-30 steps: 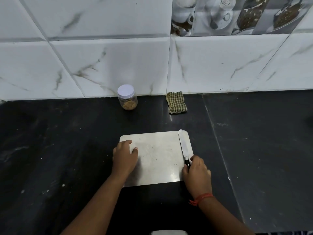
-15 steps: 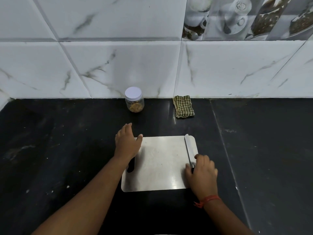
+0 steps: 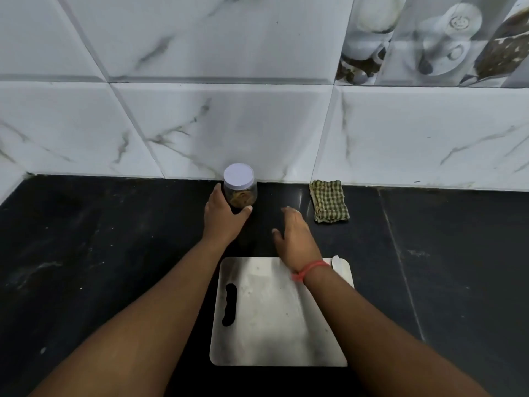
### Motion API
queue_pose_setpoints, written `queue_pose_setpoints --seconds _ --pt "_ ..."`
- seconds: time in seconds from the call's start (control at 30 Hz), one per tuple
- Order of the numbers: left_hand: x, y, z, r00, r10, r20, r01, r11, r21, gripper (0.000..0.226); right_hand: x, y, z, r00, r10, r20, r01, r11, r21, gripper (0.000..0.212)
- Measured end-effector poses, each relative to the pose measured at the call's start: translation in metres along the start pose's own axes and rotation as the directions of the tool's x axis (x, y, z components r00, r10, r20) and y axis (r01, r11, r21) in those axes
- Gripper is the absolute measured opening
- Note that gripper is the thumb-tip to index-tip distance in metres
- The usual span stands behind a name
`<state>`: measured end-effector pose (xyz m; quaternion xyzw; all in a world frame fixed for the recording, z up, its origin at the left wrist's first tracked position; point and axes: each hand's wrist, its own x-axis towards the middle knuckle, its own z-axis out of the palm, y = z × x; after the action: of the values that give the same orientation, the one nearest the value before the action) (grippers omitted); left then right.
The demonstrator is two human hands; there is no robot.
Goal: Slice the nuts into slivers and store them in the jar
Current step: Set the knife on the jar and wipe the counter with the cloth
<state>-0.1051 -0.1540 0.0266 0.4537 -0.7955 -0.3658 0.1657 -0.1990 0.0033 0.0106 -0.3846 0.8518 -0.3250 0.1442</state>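
Observation:
A small clear jar (image 3: 240, 193) with a white lid and brown nuts inside stands against the tiled wall. My left hand (image 3: 224, 217) wraps its fingers and thumb round the jar's lower part. My right hand (image 3: 292, 234) hovers with straight fingers a short way right of the jar, holding nothing. A steel cutting board (image 3: 272, 316) lies nearer to me under my right forearm. Only the tip of the knife (image 3: 335, 260) shows at the board's far right corner; the rest is hidden by my arm.
A folded green checked cloth (image 3: 329, 204) lies by the wall, right of the jar. The black stone counter (image 3: 100, 253) stretches to both sides. White marble-pattern wall tiles (image 3: 229, 124) close the back edge.
My left hand left the board and reached back to the jar, now gripping it. My right hand let go of the knife handle and moved forward toward the jar.

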Motion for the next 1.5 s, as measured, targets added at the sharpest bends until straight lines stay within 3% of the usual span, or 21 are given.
queue_pose_setpoints --seconds 0.1,0.37,0.67,0.9,1.03,1.3,1.4,1.5 --pt "0.024 -0.005 0.001 1.0 -0.026 -0.009 0.025 0.997 -0.073 0.105 0.041 -0.021 0.004 0.995 0.059 0.08 -0.071 0.984 0.161 0.055" --pt "0.063 -0.02 0.008 0.998 -0.03 0.056 0.043 0.968 -0.248 0.111 0.116 -0.042 0.025 0.98 0.121 0.158 -0.17 0.921 0.351 0.051" --pt "0.067 -0.021 0.015 0.999 0.01 0.04 0.004 0.941 -0.339 0.087 0.114 -0.05 0.037 0.979 0.132 0.153 -0.185 0.889 0.419 0.048" --pt "0.041 -0.021 0.012 0.998 0.069 0.003 -0.063 0.933 -0.354 0.085 0.089 -0.046 0.028 0.981 0.147 0.13 -0.191 0.864 0.465 0.053" --pt "0.0 -0.019 0.011 0.994 0.112 -0.001 -0.104 0.924 -0.369 0.084 0.049 -0.036 0.008 0.989 0.084 0.122 -0.135 0.849 0.51 0.055" --pt "-0.081 -0.016 0.036 0.987 0.144 0.072 -0.106 0.916 -0.387 0.083 -0.041 0.004 -0.019 0.982 0.14 0.127 -0.176 0.92 0.35 0.052" --pt "-0.102 -0.014 0.041 0.983 0.157 0.096 -0.11 0.918 -0.38 0.079 -0.079 0.031 -0.027 0.977 0.206 -0.062 -0.2 0.976 0.084 0.041" --pt "-0.114 -0.014 0.043 0.977 0.165 0.135 -0.108 0.93 -0.352 0.081 -0.125 0.059 -0.036 0.948 0.254 -0.191 -0.29 0.937 -0.195 0.032"
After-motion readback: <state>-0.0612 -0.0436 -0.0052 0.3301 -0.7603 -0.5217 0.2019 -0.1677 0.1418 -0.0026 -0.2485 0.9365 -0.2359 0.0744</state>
